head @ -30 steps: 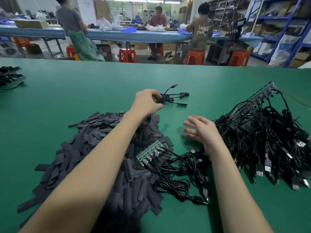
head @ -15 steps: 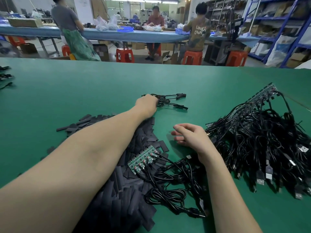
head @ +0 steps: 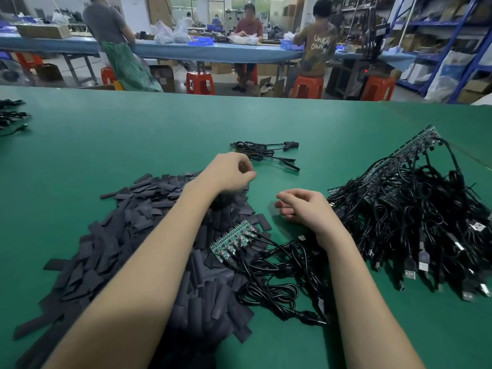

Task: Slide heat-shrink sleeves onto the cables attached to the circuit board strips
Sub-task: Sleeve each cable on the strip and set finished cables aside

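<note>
A large pile of flat black heat-shrink sleeves (head: pixel 127 235) covers the near left of the green table (head: pixel 133 145). On the pile's right edge lies a short green circuit board strip (head: pixel 234 239), with its black cables (head: pixel 277 278) coiled to the right. My left hand (head: pixel 229 171) hovers over the pile's far edge, fingers curled in, nothing visible in it. My right hand (head: pixel 306 209) rests on the table between the strip and a big heap of cabled strips (head: pixel 415 225), with its fingers loosely bent and empty.
A small bundle of black cables (head: pixel 263 153) lies just beyond my left hand. More black cables (head: pixel 13 115) sit at the far left edge. Beyond the table, people work at a long blue bench (head: pixel 186 51) with red stools; blue shelving (head: pixel 452 35) stands at the right.
My left hand has let go of the small cable bundle, left it on the table and drawn back toward the sleeve pile. My right hand has barely moved.
</note>
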### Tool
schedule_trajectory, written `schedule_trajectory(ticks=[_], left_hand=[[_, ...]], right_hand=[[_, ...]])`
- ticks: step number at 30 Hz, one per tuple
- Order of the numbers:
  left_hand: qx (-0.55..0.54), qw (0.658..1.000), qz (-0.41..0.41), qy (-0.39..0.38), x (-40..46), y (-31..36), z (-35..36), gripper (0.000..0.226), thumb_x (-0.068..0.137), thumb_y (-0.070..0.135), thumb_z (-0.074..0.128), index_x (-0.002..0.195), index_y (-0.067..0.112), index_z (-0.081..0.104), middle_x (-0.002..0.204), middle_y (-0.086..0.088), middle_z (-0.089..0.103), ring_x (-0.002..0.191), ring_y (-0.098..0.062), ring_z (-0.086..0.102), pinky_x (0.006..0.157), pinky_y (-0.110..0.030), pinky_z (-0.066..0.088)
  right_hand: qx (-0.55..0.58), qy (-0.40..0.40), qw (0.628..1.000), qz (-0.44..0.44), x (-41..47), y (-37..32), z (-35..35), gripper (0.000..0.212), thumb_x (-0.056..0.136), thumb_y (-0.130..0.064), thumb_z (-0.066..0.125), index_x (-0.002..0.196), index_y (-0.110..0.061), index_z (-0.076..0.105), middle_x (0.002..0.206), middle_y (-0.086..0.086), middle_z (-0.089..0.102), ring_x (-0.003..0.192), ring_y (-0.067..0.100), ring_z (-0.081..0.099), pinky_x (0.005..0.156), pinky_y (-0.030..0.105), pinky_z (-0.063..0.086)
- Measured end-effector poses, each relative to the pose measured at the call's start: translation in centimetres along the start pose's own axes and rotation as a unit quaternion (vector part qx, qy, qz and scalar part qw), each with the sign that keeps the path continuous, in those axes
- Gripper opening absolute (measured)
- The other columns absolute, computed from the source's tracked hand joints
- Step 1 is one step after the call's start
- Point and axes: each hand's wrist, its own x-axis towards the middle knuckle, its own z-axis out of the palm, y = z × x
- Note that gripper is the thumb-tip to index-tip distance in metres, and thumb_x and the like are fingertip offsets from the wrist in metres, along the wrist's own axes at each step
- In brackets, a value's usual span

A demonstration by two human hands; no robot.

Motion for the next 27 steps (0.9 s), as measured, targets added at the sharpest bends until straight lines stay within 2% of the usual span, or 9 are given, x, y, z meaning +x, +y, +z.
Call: schedule_trajectory(ticks=[3,5,8,12,15,18,21,24,27], left_hand=[[-0.055,0.997,0.006,0.048,-5.0,0.3,-0.8,0.006,0.094,0.034,0.065,0.094,0.029,0.069,0.092,0.018,0.068,0.084,0.0,0.063,0.078,-0.017,0.044],[-0.067,0.996,0.012,0.057,-7.5,0.2,-0.8,0.005,0.094,0.034,0.066,0.091,0.031,0.069,0.087,0.022,0.066,0.082,0.009,0.061,0.072,-0.005,0.04],[-0.068,0.995,0.017,0.065,-8.8,0.0,-0.4,0.007,0.095,0.031,0.065,0.09,0.029,0.069,0.086,0.018,0.066,0.079,0.005,0.061,0.066,0.001,0.037],[-0.064,0.996,0.018,0.061,-8.8,-0.1,0.2,0.008,0.096,0.027,0.064,0.09,0.026,0.07,0.089,0.01,0.07,0.08,-0.01,0.065,0.066,-0.004,0.038],[-0.077,0.995,0.02,0.068,-8.8,-0.2,0.0,0.011,0.095,0.028,0.064,0.088,0.026,0.072,0.088,0.009,0.071,0.079,-0.009,0.065,0.072,-0.011,0.043],[-0.095,0.992,0.025,0.078,-8.8,0.1,-0.2,0.012,0.095,0.029,0.064,0.087,0.027,0.073,0.085,0.012,0.071,0.077,-0.003,0.064,0.068,-0.003,0.039],[-0.111,0.991,0.024,0.069,-8.8,0.4,-0.2,0.014,0.095,0.03,0.064,0.087,0.025,0.074,0.084,0.013,0.071,0.078,-0.002,0.062,0.066,-0.001,0.037],[-0.125,0.99,0.013,0.058,-8.7,0.5,-0.1,0.02,0.097,0.037,0.062,0.087,0.026,0.074,0.084,0.011,0.072,0.078,-0.001,0.062,0.065,-0.002,0.038],[-0.209,0.978,-0.003,0.026,-8.6,0.7,0.0,0.021,0.096,0.045,0.064,0.091,0.026,0.074,0.088,0.009,0.075,0.082,0.0,0.066,0.077,-0.011,0.046]], right_hand=[[-0.015,-0.006,1.0,0.0,-0.1,0.0,-0.1,0.013,0.095,-0.021,0.069,0.097,-0.01,0.073,0.082,0.002,0.078,0.069,0.011,0.064,0.074,0.025,0.059],[-0.041,-0.013,0.999,-0.007,-0.3,-0.2,-0.1,0.013,0.095,-0.023,0.068,0.098,-0.012,0.073,0.086,0.002,0.078,0.072,0.01,0.066,0.075,0.026,0.06],[-0.101,-0.038,0.994,-0.029,-0.9,-1.0,0.1,0.011,0.094,-0.024,0.069,0.095,-0.014,0.074,0.087,0.0,0.078,0.07,0.009,0.066,0.074,0.027,0.059],[-0.241,-0.132,0.959,-0.068,-2.0,-2.8,1.0,0.016,0.091,-0.034,0.071,0.087,-0.02,0.077,0.081,-0.009,0.077,0.064,0.002,0.062,0.062,0.02,0.048],[-0.278,-0.21,0.935,-0.057,-2.7,-3.5,2.0,0.019,0.085,-0.041,0.076,0.087,-0.023,0.079,0.076,-0.01,0.075,0.062,0.002,0.06,0.053,0.015,0.042],[-0.299,-0.231,0.926,-0.024,-2.8,-3.5,2.5,0.021,0.078,-0.039,0.084,0.091,-0.024,0.08,0.07,-0.012,0.071,0.057,0.002,0.056,0.056,0.018,0.04],[-0.254,-0.247,0.935,0.012,-2.9,-3.2,2.2,0.022,0.075,-0.033,0.087,0.091,-0.021,0.079,0.075,-0.006,0.069,0.062,0.006,0.055,0.059,0.02,0.043],[-0.112,-0.243,0.963,0.027,-2.8,-3.2,1.6,0.011,0.077,-0.016,0.085,0.083,-0.021,0.077,0.078,-0.002,0.068,0.064,0.008,0.056,0.057,0.016,0.048],[0.034,-0.199,0.978,0.053,-2.5,-3.2,0.9,0.022,0.071,-0.016,0.085,0.091,-0.017,0.076,0.079,-0.001,0.065,0.06,0.006,0.053,0.059,0.016,0.049]])
